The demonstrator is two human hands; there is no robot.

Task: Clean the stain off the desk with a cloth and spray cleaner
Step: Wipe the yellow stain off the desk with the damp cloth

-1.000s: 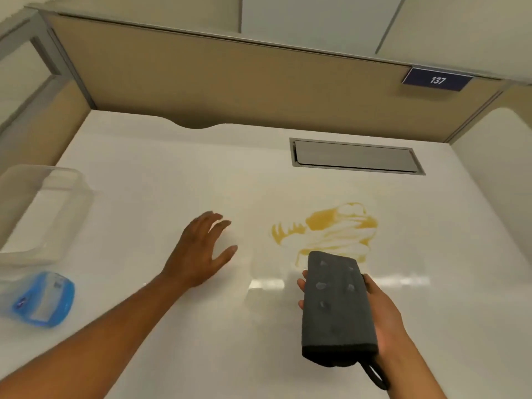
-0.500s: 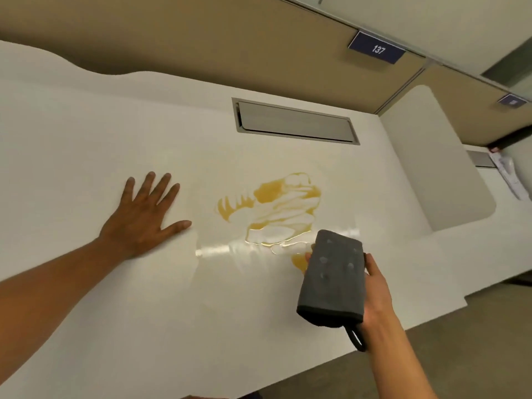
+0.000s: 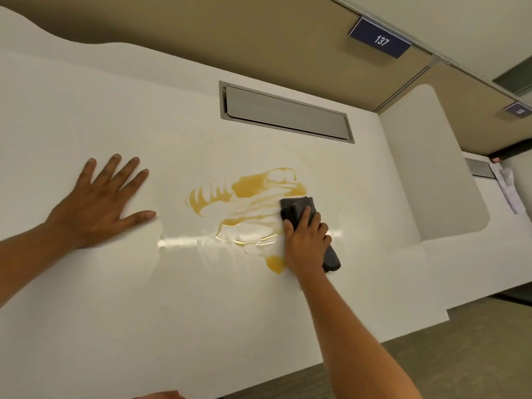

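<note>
Right grip (image 3: 306, 243) presses flat on the folded grey cloth (image 3: 298, 207), pinning it to the white tabletop (image 3: 144, 298) at the right edge of the wet yellow stain (image 3: 250, 188). Left grip (image 3: 100, 203) lies empty and splayed, well left of it. Soft and light, the cloth likely bunches unless held under a flat palm; the liquid probably smears easily.

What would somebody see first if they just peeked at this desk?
Probably the big yellow stain smeared across the middle of the white desk, shiny and wet at its near edge. Next, the right hand pressing a dark grey cloth onto the stain's right side. The left hand lies flat on the desk, left of the stain.
</note>
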